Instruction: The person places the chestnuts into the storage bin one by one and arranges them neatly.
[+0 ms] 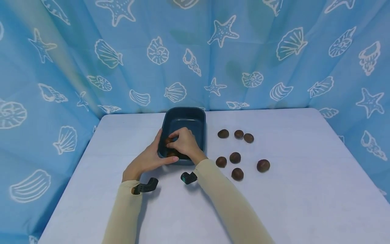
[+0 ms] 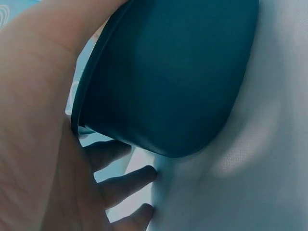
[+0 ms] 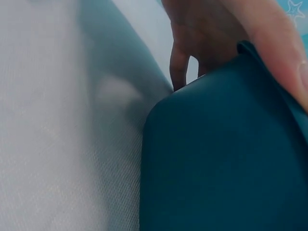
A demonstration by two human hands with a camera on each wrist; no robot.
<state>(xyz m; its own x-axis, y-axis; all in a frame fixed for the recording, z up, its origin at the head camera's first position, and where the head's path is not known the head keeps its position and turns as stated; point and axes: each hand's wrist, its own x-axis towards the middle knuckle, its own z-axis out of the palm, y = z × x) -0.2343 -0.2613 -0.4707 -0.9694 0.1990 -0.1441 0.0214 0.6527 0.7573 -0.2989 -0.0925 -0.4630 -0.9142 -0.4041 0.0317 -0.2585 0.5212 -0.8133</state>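
A dark blue rectangular box sits at the back of the white table. My left hand holds it at the near left corner, thumb over the front rim and fingers spread along the left side. In the left wrist view those fingers lie outside the box wall. Inside the box, my right hand pinches a brown chestnut between thumb and forefinger. Another chestnut lies near the front wall, partly covered by the left thumb. The right hand's palm side is hidden.
Several loose chestnuts lie right of the box: a back group, a nearer group and one apart. A blue curtain with white shells hangs behind the table. Black cameras are strapped at both wrists.
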